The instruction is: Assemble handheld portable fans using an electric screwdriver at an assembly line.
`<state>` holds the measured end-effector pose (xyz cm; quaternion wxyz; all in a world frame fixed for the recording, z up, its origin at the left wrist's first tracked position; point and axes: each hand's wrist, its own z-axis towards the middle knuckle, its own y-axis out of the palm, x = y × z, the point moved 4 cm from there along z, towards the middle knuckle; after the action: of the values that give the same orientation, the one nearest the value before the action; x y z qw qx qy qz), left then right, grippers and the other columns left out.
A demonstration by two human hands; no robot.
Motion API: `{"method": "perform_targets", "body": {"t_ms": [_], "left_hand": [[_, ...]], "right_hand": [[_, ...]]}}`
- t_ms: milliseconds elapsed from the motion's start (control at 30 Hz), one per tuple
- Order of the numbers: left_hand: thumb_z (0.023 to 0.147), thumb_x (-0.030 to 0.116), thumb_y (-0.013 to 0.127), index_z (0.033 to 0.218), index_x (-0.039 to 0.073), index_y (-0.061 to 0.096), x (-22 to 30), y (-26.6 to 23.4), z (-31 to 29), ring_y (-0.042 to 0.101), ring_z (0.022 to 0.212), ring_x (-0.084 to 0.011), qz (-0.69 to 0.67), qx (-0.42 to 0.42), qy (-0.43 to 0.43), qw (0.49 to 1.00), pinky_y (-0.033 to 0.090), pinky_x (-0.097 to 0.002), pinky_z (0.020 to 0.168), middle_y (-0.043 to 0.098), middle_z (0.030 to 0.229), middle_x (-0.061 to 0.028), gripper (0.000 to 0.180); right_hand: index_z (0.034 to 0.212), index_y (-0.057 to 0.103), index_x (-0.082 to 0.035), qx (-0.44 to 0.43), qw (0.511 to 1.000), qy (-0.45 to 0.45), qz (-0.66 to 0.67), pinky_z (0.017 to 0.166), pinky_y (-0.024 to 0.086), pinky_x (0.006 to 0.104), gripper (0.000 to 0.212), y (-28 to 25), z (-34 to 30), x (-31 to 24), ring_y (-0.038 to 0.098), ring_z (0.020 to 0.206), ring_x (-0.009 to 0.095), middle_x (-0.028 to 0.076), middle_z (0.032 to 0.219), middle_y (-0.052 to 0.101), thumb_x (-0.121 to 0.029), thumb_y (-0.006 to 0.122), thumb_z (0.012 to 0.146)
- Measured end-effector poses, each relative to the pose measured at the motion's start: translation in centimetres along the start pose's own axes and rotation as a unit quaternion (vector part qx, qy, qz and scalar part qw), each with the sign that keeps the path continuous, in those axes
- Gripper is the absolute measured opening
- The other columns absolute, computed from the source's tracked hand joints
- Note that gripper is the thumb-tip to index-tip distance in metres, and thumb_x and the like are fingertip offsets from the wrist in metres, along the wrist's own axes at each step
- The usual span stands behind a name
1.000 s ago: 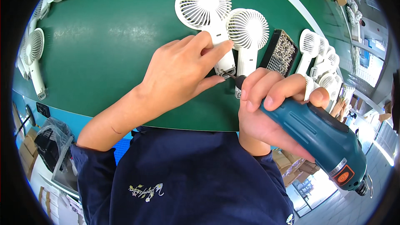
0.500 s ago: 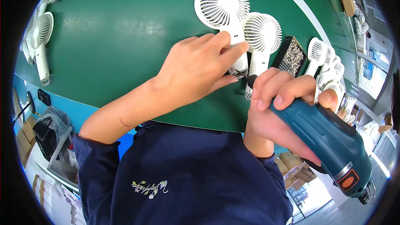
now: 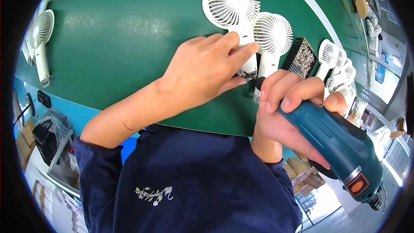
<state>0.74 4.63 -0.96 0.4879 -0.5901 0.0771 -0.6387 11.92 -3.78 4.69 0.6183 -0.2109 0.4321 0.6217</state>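
Observation:
Wrapped round the handle of a white handheld fan [image 3: 236, 3], my left hand [image 3: 207, 67] holds it on the green table. My right hand [image 3: 293, 103] grips a dark teal electric screwdriver [image 3: 330, 136], its body slanting down to the right. The screwdriver's thin bit reaches the bottom end of the held fan's handle, beside my left thumb. Whether the bit sits in a screw is too small to tell. A second white fan [image 3: 273, 34] lies right beside the held one, its lower handle partly behind the screwdriver's black nose.
A black tray [image 3: 290, 51] of small silver screws lies right of the fans. More white fans [image 3: 328, 54] cluster at the right, and others [image 3: 42, 30] lie along the left edge. The green table [image 3: 116, 56] has a white stripe at upper right.
My hands, the fan and the screwdriver bit keep nearly the same place. The screwdriver's rear end has shifted very slightly left.

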Motion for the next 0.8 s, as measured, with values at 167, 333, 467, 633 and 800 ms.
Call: {"method": "perform_targets", "body": {"t_ms": [167, 333, 467, 633, 800], "left_hand": [[0.064, 0.02, 0.082, 0.122, 0.01, 0.06, 0.9, -0.6, 0.8, 0.058, 0.07, -0.0206, 0.017, -0.013, 0.003, 1.0, 0.05, -0.034, 0.06, 0.052, 0.084, -0.0038, 0.063], [0.067, 0.021, 0.08, 0.121, 0.012, 0.061, 0.0, -1.1, 1.8, 0.059, 0.074, -0.0215, 0.014, -0.02, -0.023, 0.999, 0.05, -0.0347, 0.061, 0.054, 0.085, -0.0046, 0.059], [0.074, 0.033, 0.073, 0.11, 0.02, 0.063, 0.6, -0.7, 1.1, 0.06, 0.086, -0.0263, 0.03, -0.06, -0.101, 0.993, 0.051, -0.0392, 0.07, 0.055, 0.09, -0.0086, 0.04], [0.071, 0.034, 0.076, 0.101, 0.01, 0.057, 1.7, 0.9, -1.3, 0.052, 0.101, -0.0318, 0.014, 0.048, -0.115, 0.992, 0.047, -0.0382, 0.076, 0.045, 0.12, -0.023, 0.043], [0.079, 0.039, 0.068, 0.104, -0.001, 0.058, 3.2, 1.7, -0.8, 0.041, 0.122, -0.0393, 0.075, 0.026, -0.139, 0.987, 0.037, -0.0417, 0.091, 0.035, 0.139, -0.0346, 0.048]], "right_hand": [[0.13, 0.043, -0.012, 0.038, 0.999, -0.029, 0.015, 0.048, 0.038, 0.0353, 0.089, -0.5, 0.5, -1.3, 0.045, 0.049, 0.02, 0.009, 0.079, 0.049, -0.084, 0.045, 0.077], [0.132, 0.038, -0.01, 0.195, 0.981, 0.001, -0.005, 0.043, 0.037, 0.0311, 0.088, -4.4, 0.1, -4.4, 0.044, 0.046, 0.018, 0.014, 0.081, 0.051, -0.083, 0.04, 0.081], [0.13, 0.038, 0.004, 0.296, 0.857, 0.252, -0.337, 0.036, 0.029, 0.0226, 0.083, -7.0, -5.9, -4.4, 0.041, 0.04, 0.009, 0.017, 0.098, 0.061, -0.068, 0.048, 0.09], [0.114, 0.06, 0.004, 0.097, 0.727, 0.254, -0.63, 0.071, 0.052, 0.038, 0.054, -2.9, -6.0, -3.0, 0.064, 0.084, 0.034, 0.022, 0.102, 0.064, -0.038, 0.076, 0.082], [0.113, 0.054, 0.008, 0.102, 0.749, 0.346, -0.557, 0.081, 0.05, 0.0419, 0.049, -1.0, -5.1, -1.7, 0.063, 0.088, 0.036, 0.024, 0.098, 0.064, -0.027, 0.074, 0.085]]}}
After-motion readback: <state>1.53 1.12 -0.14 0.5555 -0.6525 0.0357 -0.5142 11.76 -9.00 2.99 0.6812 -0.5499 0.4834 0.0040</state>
